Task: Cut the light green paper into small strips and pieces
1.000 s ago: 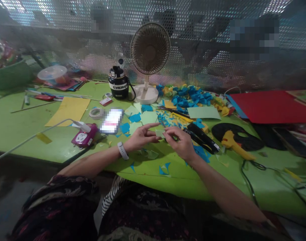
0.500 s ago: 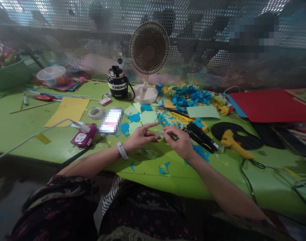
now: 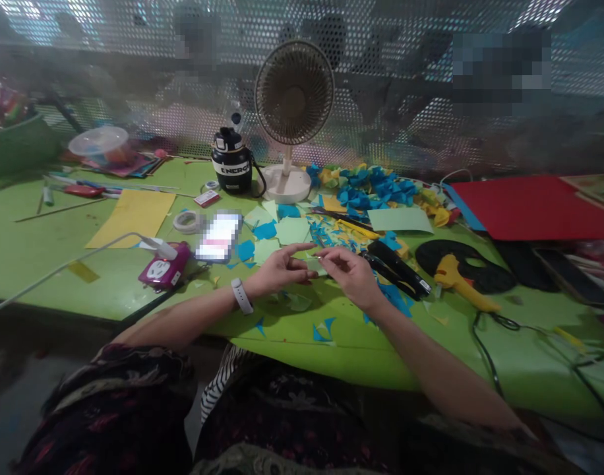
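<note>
A small pale green paper piece (image 3: 316, 266) sits between my hands, above the green table top (image 3: 84, 284). My right hand (image 3: 350, 277) pinches its right end between fingertips. My left hand (image 3: 281, 269), with a white wristband (image 3: 241, 295) on its wrist, has fingers apart and tips beside the piece. I cannot tell whether they grip it. Blue and yellow paper scraps (image 3: 332, 236) lie just beyond my fingers. A black stapler (image 3: 397, 269) lies right of my right hand.
A yellow hot glue gun (image 3: 455, 280) rests on a black round mat (image 3: 480, 277). A blurred phone (image 3: 219, 237), tape roll (image 3: 186, 221), pink power socket (image 3: 158, 267), desk fan (image 3: 295, 92), black bottle (image 3: 231, 161), and red sheet (image 3: 529, 208) surround the work area.
My right hand has shifted slightly left and its fingers have straightened a little. The pale green piece has tilted slightly. The whole view has drifted a little.
</note>
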Tool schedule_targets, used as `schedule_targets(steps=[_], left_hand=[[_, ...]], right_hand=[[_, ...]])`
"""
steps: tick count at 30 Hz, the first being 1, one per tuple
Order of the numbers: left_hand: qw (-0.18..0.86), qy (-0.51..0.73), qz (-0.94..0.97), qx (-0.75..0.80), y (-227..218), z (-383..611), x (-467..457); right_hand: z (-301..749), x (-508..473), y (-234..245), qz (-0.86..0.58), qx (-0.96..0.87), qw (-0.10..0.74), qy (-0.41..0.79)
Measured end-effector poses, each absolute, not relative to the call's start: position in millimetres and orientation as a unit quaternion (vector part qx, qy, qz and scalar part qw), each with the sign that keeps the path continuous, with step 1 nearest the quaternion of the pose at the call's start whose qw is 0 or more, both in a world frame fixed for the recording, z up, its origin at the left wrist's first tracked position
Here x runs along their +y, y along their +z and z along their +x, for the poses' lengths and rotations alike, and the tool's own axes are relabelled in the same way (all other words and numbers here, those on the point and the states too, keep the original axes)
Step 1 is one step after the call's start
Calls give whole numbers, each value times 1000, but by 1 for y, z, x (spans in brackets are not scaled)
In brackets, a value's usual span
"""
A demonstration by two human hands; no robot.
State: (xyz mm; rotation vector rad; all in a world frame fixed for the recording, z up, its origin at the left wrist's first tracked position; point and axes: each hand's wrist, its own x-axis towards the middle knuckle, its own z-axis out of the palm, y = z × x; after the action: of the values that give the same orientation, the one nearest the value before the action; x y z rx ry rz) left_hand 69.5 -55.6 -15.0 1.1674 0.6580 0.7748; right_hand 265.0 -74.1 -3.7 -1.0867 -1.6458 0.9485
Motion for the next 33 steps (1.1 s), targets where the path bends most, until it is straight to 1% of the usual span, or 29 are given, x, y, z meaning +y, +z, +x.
schedule_targets(steps=[5, 9, 12, 14, 19, 25, 29, 33], left_hand=[[688, 303, 554, 357, -14, 69, -56], [687, 255, 594, 333, -12, 69, -57], [689, 257, 595, 324, -12, 69, -58], [686, 268, 596, 320, -12, 70, -59], [687, 278, 593, 314, -10, 69, -59], [704, 289, 566, 319, -6, 66, -54], [715, 280, 553, 325, -5, 64, -53], [709, 239, 585, 314, -4, 61, -52]], right_hand=[[264, -75, -4, -431, -677, 465, 374], [264, -74, -3, -444, -683, 454, 362], [264, -76, 0, -462, -672, 444, 371], [264, -77, 3, -477, -675, 426, 368], [265, -79, 7, -485, -730, 325, 355], [267, -76, 10, -434, -719, 304, 450], [267, -77, 9, -446, -742, 293, 406], [264, -80, 8, -452, -763, 291, 357]])
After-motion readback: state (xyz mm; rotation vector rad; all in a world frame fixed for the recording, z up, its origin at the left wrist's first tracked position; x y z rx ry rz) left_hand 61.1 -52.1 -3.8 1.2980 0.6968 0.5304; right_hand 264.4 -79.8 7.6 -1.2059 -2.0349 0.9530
